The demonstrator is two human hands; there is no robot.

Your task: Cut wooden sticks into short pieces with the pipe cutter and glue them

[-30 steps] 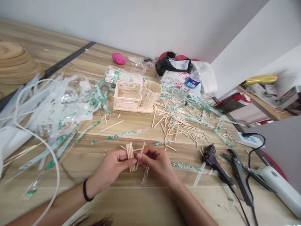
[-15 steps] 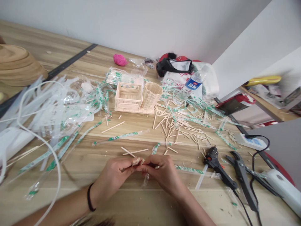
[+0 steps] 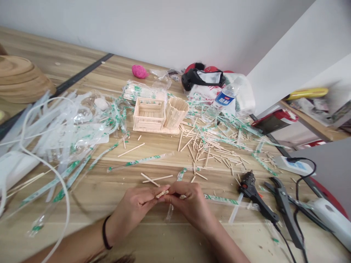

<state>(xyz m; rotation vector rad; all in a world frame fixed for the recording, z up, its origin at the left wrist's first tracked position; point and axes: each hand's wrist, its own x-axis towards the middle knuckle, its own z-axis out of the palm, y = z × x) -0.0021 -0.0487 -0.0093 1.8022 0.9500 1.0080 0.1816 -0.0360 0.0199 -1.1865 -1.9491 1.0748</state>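
Close to the table's front, my left hand and my right hand meet fingertip to fingertip. Between them is a small bunch of short wooden sticks, seen end-on and pressed side by side. Both hands are closed on this bunch; most of its length is hidden by the fingers. Two loose sticks lie crossed just beyond my fingers. Farther back stands a box built of sticks, joined on one base to a round cup of upright sticks.
A heap of cut sticks spreads right of centre. A glue gun and a grey-handled cutter lie at right. Plastic wrappers and a white cable cover the left. A water bottle leans at the back.
The stick ends at my fingertips have drawn together into one tight row, where a gap showed before. My right fingers have shifted slightly against the bunch.
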